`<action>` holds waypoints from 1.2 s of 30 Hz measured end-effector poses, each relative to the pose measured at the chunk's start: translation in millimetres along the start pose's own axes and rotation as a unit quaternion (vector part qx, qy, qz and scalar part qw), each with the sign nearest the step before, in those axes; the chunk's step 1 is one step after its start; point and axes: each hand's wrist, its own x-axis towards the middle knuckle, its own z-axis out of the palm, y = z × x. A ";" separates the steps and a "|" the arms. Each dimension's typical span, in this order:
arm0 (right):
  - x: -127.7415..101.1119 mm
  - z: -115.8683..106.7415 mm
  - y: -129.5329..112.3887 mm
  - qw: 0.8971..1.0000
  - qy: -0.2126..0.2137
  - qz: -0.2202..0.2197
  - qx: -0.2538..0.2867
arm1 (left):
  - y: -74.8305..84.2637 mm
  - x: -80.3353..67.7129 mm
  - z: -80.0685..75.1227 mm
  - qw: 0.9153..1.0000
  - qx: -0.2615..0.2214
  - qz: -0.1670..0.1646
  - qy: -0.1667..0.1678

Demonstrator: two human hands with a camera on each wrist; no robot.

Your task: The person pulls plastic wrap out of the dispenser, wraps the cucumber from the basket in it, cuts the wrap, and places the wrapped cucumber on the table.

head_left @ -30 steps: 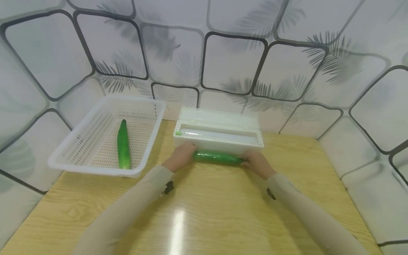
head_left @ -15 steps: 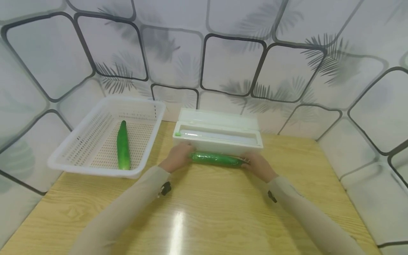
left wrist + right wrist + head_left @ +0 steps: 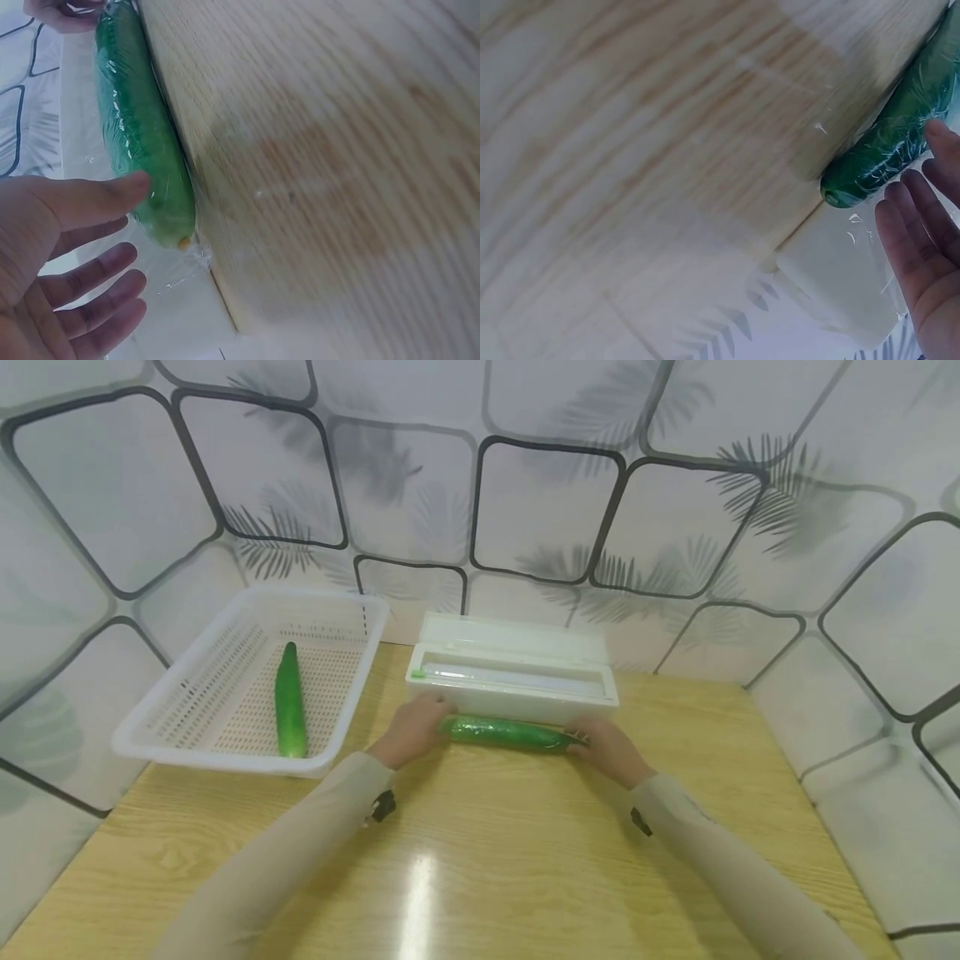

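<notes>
A green cucumber (image 3: 510, 733) wrapped in clear cling film lies crosswise on the table, along the front of a white cling film dispenser (image 3: 517, 693). My left hand (image 3: 417, 727) is at its left end. In the left wrist view, the thumb of that left hand (image 3: 52, 255) overlaps the cucumber (image 3: 142, 127), and the other fingers are spread and loosely bent. At the other end is my right hand (image 3: 606, 747). In the right wrist view its fingers (image 3: 911, 240) are nearly straight, with the thumb tip over the wrapped cucumber (image 3: 892, 142). Loose film trails past both ends.
A white plastic basket (image 3: 345, 727) stands at the left with a second cucumber (image 3: 291, 703) inside. The dispenser's lid (image 3: 517, 639) is raised against the patterned wall (image 3: 547, 510). Wooden table (image 3: 510, 860) stretches in front, and a wall (image 3: 885, 693) borders it at the right.
My left hand has shifted a little to the left, uncovering more of the cucumber's left end. The right hand has stayed nearly in place. Basket and dispenser have not moved.
</notes>
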 end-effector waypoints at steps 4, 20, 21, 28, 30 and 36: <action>0.4 -2.8 -1.5 1.000 -0.007 0.003 -0.011 | 1.3 -3.9 -5.9 1.000 0.017 0.005 0.008; 25.0 -27.3 -22.6 0.994 0.059 -0.092 -0.032 | 3.3 -1.8 -106.1 0.985 0.166 0.045 0.019; 28.4 -29.6 -26.5 0.993 0.057 -0.094 -0.033 | 1.0 1.4 -109.8 0.983 0.175 0.049 0.008; 62.6 -31.2 -54.9 0.991 0.047 -0.112 -0.051 | -20.5 27.9 -106.7 0.977 0.189 0.089 -0.051; 74.2 -27.1 -63.7 0.988 0.060 -0.128 -0.055 | -25.7 35.4 -101.7 0.975 0.189 0.098 -0.060; 101.6 -14.3 -95.4 0.983 0.083 -0.153 -0.053 | -35.4 52.9 -91.7 0.974 0.192 0.097 -0.078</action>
